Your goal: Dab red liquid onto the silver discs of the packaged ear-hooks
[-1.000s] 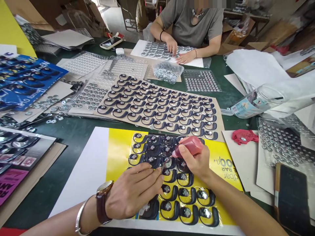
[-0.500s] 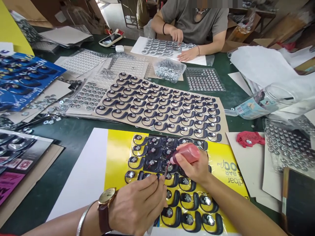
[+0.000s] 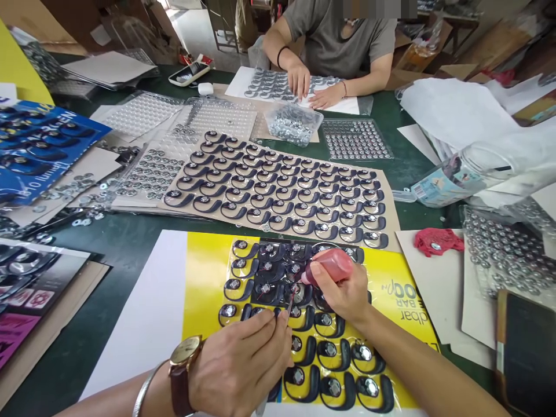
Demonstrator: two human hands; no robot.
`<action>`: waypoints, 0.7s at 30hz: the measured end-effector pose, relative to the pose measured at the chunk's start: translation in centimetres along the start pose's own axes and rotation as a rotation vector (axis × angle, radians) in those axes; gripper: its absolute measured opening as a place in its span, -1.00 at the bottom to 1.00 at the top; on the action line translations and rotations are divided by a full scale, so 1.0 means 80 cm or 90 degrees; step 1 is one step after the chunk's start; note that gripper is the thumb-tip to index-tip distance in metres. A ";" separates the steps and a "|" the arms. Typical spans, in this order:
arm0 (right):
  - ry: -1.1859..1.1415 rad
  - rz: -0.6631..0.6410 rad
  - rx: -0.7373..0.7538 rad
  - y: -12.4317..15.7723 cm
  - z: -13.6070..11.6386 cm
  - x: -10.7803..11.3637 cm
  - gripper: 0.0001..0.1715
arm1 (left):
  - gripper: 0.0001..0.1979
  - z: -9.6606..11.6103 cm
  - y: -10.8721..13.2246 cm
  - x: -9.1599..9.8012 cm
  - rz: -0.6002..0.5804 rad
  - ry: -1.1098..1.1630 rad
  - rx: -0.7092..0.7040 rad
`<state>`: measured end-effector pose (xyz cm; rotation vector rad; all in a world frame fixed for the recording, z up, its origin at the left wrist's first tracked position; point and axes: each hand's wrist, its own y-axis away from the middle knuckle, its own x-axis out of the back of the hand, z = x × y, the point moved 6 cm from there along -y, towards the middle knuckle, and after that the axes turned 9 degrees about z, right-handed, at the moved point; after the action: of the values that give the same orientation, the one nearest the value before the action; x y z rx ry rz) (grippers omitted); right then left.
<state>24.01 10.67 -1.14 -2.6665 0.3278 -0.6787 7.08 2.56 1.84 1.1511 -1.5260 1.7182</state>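
My right hand (image 3: 345, 292) is closed round a small pink squeeze bottle (image 3: 330, 264), its nozzle pointing down-left at the black ear-hook pieces (image 3: 278, 282) laid on a yellow printed sheet (image 3: 208, 272). My left hand (image 3: 241, 362), with a brown-strap watch and a bangle on the wrist, pinches a thin stick (image 3: 290, 301) whose tip meets the pieces just below the nozzle. Each black piece carries a round silver disc. The rows nearest me lie partly under my left hand.
A brown card (image 3: 388, 217) covered with rows of black ear-hooks lies beyond the yellow sheet. Clear blister trays (image 3: 143, 113), a tub of silver discs (image 3: 295, 124) and a red rag (image 3: 434, 240) surround it. Across the green table another person's hands (image 3: 310, 90) rest on a white sheet.
My two hands have drawn a little closer over the same patch of black pieces, the stick tip now right under the nozzle. The other person's hand has shifted along their sheet.
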 end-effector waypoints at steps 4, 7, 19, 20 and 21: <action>-0.002 -0.002 -0.021 0.000 0.004 0.002 -0.86 | -0.71 0.000 0.000 0.002 0.003 -0.002 0.009; -0.024 -0.002 -0.037 0.000 0.006 0.003 -0.88 | -0.72 -0.001 -0.001 0.003 0.005 -0.008 0.017; -0.053 -0.016 -0.060 0.001 0.008 0.001 -0.86 | -0.74 -0.005 -0.006 0.007 0.030 -0.010 0.031; -0.050 -0.021 -0.057 0.000 0.006 0.001 -0.84 | -0.74 -0.005 -0.005 0.007 0.027 -0.008 0.032; -0.045 -0.026 -0.056 0.000 0.005 0.001 -0.83 | -0.74 -0.005 -0.005 0.006 0.021 -0.005 0.032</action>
<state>24.28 10.79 -1.42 -2.7800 0.2908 -0.5931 7.09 2.97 2.43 1.1651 -1.5221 1.7861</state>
